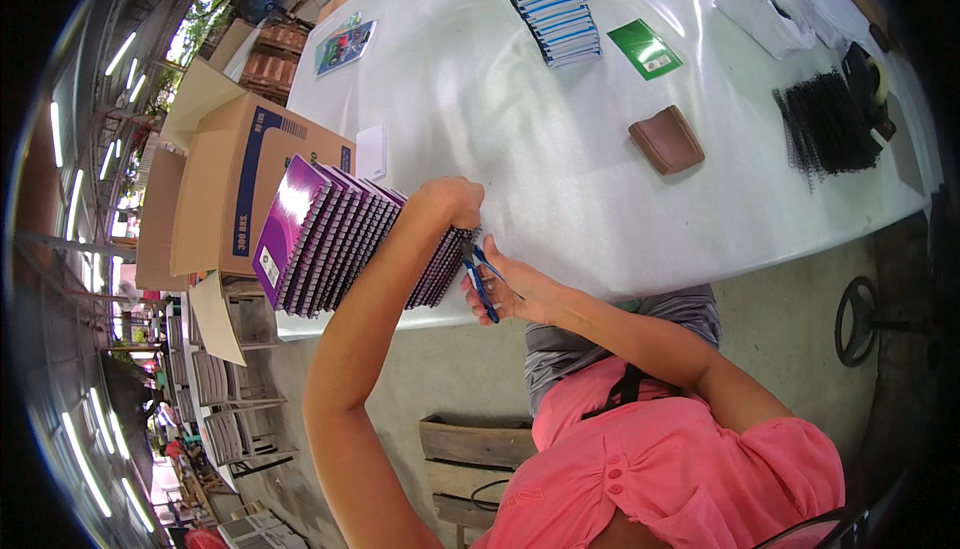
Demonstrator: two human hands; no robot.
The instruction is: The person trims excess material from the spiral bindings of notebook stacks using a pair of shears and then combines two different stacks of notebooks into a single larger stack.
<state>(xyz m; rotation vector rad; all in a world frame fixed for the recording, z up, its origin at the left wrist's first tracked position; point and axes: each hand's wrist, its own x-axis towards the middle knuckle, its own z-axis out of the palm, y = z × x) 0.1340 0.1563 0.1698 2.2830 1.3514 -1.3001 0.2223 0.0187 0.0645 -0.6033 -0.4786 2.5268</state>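
The left hand [452, 204] is closed on top of the row of purple spiral notebooks [345, 239] at the near edge of the white table [480, 99]. The right hand [505, 289] grips blue-handled pliers [480, 274] at their wire ends. A brown cardboard box [235, 184] with a blue stripe stands left; the table middle is free.

Glossy purple card covers on the spiral notebooks [330, 239], dark wire coils; blue plastic-handled pliers [483, 284]; smooth glossy white desk [520, 119]; matt brown cardboard box [235, 184]; rough wooden crate [475, 454]
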